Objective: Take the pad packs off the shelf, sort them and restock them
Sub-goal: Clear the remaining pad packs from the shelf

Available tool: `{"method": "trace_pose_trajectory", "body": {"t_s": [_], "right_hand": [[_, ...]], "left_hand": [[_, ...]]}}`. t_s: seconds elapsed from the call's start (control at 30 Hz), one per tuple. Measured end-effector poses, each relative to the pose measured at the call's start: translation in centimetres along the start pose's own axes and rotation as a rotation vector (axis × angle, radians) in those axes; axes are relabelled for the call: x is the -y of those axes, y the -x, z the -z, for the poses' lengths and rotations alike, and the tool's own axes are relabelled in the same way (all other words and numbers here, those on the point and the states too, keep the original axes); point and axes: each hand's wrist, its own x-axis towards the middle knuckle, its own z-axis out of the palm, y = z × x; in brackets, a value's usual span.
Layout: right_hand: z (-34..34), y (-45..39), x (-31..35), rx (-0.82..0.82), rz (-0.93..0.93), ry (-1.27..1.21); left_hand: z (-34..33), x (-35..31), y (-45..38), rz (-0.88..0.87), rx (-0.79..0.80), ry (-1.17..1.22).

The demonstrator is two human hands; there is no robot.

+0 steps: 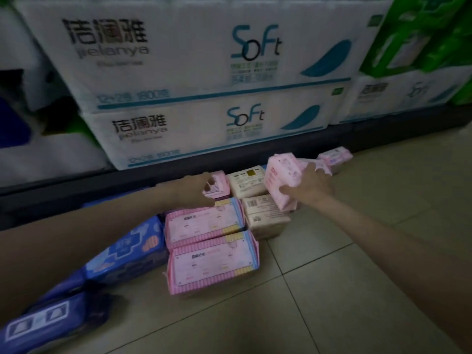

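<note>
Pad packs lie in groups on the tiled floor below the shelf. My right hand (310,186) grips a light pink pack (282,180), tilted on end above the cream packs (264,215). My left hand (196,191) rests on a small pink pack (217,186) behind two striped pink packs (204,224) (213,261); its fingers curl over that pack's edge. Dark blue packs (130,247) (38,325) lie at the left. More pink packs (334,155) sit at the shelf's foot on the right.
The dark bottom shelf edge (76,198) runs across the view. Above it stand big white "Soft" tissue bundles (204,134) and green packages (419,34). Beige floor tiles (357,277) spread to the right and front.
</note>
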Motion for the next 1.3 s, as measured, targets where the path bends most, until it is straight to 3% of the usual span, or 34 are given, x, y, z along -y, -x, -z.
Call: {"method": "trace_pose_trajectory", "body": {"t_s": [0.1, 0.17, 0.3, 0.47, 0.53, 0.63, 0.73, 0.8, 0.9, 1.07, 1.2, 1.3], "right_hand": [[-1.6, -0.5, -2.2, 0.207, 0.026, -0.177], [-1.2, -0.7, -2.6, 0.196, 0.080, -0.250], [0.9, -1.4, -4.6, 0.091, 0.382, -0.018], [0.5, -1.2, -4.1, 0.080, 0.823, 0.525], [0.7, -2.0, -3.6, 0.032, 0.876, 0.535], [1.9, -4.2, -4.9, -0.169, 0.706, 0.453], [3.1, -6.7, -7.8, -0.372, 0.430, 0.479], [2.6, -7.7, -9.7, -0.254, 0.256, 0.557], [-0.3, -8.0, -11.9, -0.054, 0.054, 0.434], [-3.1, -7.7, -11.8, -0.134, 0.178, 0.396], [-3.8, -8.1, -11.6, 0.013, 0.249, 0.266], [-2.6, -7.6, -11.9, 0.013, 0.209, 0.152]], "left_hand": [[-1.5, -3.1, -2.3, -0.076, 0.034, -0.045], [-2.4, -4.4, -3.7, -0.099, 0.062, -0.073], [-3.6, -5.7, -5.6, -0.139, 0.140, -0.133], [-4.2, -7.1, -6.9, -0.213, 0.249, -0.127], [-4.0, -7.5, -7.5, -0.222, 0.266, -0.119], [-3.6, -8.1, -9.2, -0.217, 0.171, -0.080], [-4.1, -8.9, -11.7, -0.194, 0.052, -0.238], [-5.1, -9.6, -13.0, -0.219, 0.072, -0.320], [-7.2, -10.3, -14.7, -0.236, 0.176, -0.436], [-9.2, -10.9, -15.8, -0.175, 0.307, -0.690], [-8.8, -10.0, -16.1, -0.208, 0.237, -0.701], [-7.8, -9.4, -15.3, -0.268, 0.087, -0.691]]}}
